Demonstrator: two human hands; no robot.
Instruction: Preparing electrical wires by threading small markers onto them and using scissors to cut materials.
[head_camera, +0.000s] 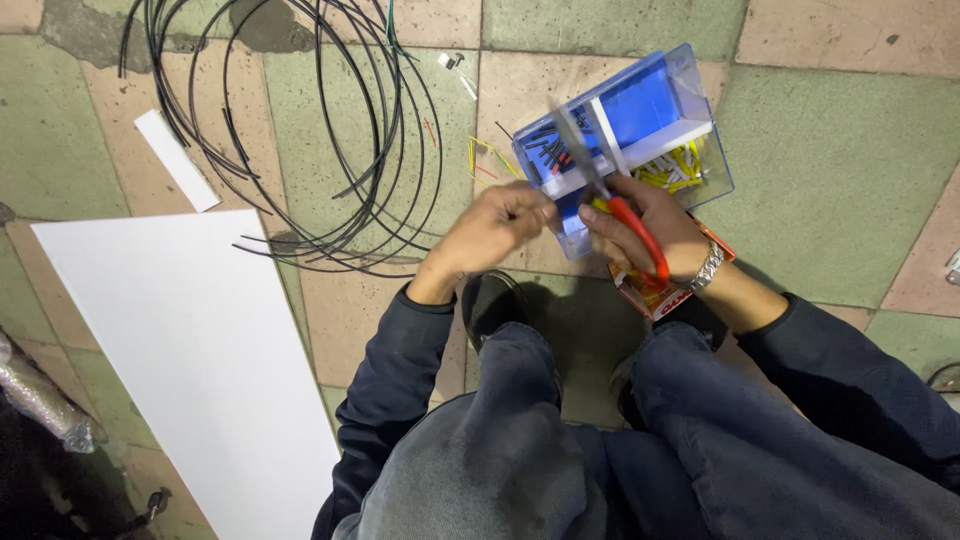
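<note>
A person is crouching over a tiled floor (830, 170), and the step in hand looks like snipping short bits of wire over a box. Going down in size: a big white sheet (190, 350) is lying at the left, a coil of black cable (300, 130) is sprawling above it, and a narrow white strip (175, 160) is lying between them.

The clear blue box (640, 110) is sitting just beyond the hands — a white divider is splitting it, with dark pieces in one part and yellow-and-white pieces (675, 170) in the other. An orange-red packet (660, 295) is peeking out under the right wrist; its shape is mostly hidden.

The right hand (650, 225) is wrapping closed around red-handled cutters (610, 190), blades blurred and pointing up over the box. The left hand (495, 230) is pinching something small at its fingertips, right by the blades — what it is I cannot tell. The next move, I judge, is calling for steady alignment of piece and blades, so that the cut bit drops into the box.

A few stray clippings (485, 155) are lying on the floor beside the box.
</note>
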